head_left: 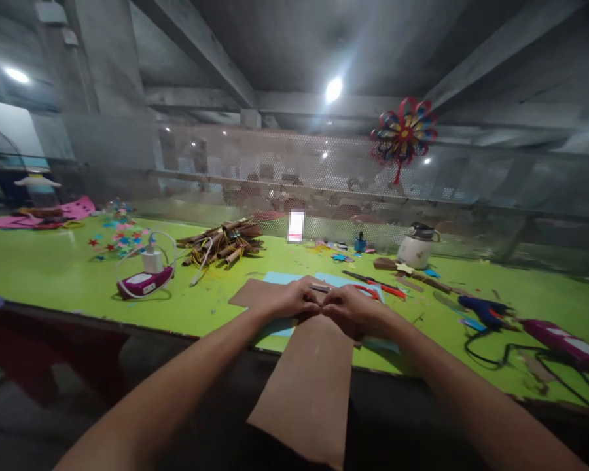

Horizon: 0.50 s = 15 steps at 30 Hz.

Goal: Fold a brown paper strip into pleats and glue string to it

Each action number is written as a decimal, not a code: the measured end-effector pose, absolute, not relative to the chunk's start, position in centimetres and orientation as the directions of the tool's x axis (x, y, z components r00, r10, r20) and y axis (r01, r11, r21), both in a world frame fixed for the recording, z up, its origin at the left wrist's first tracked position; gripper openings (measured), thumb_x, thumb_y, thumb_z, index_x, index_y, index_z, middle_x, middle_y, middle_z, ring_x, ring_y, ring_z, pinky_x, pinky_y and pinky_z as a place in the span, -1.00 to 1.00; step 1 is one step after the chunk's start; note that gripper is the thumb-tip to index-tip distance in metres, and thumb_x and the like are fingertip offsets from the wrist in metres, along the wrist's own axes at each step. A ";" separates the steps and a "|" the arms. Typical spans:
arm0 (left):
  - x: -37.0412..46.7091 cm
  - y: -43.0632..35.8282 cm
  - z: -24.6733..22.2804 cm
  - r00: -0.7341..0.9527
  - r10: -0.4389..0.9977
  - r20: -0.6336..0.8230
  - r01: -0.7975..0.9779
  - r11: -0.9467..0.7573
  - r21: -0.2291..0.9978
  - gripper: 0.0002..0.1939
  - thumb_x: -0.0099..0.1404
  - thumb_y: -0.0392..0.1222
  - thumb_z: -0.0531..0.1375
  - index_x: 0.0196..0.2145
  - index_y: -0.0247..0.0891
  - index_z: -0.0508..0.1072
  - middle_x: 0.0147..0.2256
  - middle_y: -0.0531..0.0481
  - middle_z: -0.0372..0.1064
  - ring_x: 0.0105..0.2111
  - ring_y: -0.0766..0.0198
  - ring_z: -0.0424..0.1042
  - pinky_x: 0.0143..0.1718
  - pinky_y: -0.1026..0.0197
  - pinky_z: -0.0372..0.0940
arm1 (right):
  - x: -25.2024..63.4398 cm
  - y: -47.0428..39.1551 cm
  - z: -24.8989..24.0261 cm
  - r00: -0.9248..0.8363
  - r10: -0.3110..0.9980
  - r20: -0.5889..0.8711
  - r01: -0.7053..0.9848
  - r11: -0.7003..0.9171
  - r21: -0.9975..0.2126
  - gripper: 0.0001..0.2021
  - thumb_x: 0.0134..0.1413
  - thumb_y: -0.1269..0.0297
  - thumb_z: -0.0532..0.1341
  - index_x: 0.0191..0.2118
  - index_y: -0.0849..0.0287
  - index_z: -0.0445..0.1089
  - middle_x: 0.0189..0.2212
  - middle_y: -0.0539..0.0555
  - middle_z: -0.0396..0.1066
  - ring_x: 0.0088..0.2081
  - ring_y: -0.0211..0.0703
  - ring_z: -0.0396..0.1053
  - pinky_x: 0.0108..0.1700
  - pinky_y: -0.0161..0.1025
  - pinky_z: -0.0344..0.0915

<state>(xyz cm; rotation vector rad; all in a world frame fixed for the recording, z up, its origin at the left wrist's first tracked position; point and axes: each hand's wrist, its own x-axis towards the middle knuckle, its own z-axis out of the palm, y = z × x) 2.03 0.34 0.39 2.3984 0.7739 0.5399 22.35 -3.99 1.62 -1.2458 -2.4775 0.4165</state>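
Note:
A long strip of brown cardboard [309,386] hangs over the table's front edge toward me. At its far end my left hand [299,297] and my right hand [346,306] pinch it from both sides, fingertips almost meeting. Under my hands lie light blue paper [277,278] and another brown cardboard piece [252,293], partly covered. A small silvery object [320,288] shows just beyond my fingers; its kind is unclear. Scissors with red handles [392,289] rest past my right hand.
Left on the green table [216,297] are a purple power strip [144,282], a stick bundle [226,242] and colored stars [122,239]. To the right are a white jug [415,248], a blue glue gun [485,311] and another purple power strip [564,340] with black cable.

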 end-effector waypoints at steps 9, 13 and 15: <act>2.2 0.8 0.4 0.769 0.609 0.197 0.457 -0.738 0.497 -0.78 0.17 -0.17 0.17 -0.30 -0.32 0.55 -0.47 -0.02 0.41 -0.49 0.35 0.25 -0.45 0.31 0.08 | 24.3 -3.9 -0.6 -0.506 0.803 0.315 0.748 0.590 -0.302 -0.83 0.09 0.27 0.17 -0.32 0.19 0.49 -0.39 0.09 0.46 -0.35 -0.18 0.34 -0.32 -0.31 0.16; 2.3 1.4 -0.1 0.788 0.556 0.262 0.434 -0.805 0.405 -0.83 0.17 -0.18 0.19 -0.40 -0.30 0.55 -0.43 -0.06 0.38 -0.36 0.26 0.29 -0.34 0.27 0.13 | 23.9 -4.3 -0.6 -0.532 0.782 0.325 0.778 0.603 -0.175 -0.83 0.14 0.32 0.14 -0.31 0.19 0.48 -0.36 0.10 0.43 -0.31 -0.16 0.32 -0.29 -0.29 0.16; 2.4 1.7 -0.5 0.793 0.527 0.306 0.419 -0.836 0.353 -0.85 0.16 -0.19 0.20 -0.42 -0.29 0.54 -0.41 -0.07 0.36 -0.31 0.24 0.28 -0.32 0.26 0.14 | 23.4 -4.7 -0.4 -0.520 0.790 0.326 0.805 0.581 -0.123 -0.82 0.16 0.34 0.12 -0.31 0.20 0.47 -0.33 0.11 0.40 -0.30 -0.16 0.31 -0.27 -0.29 0.16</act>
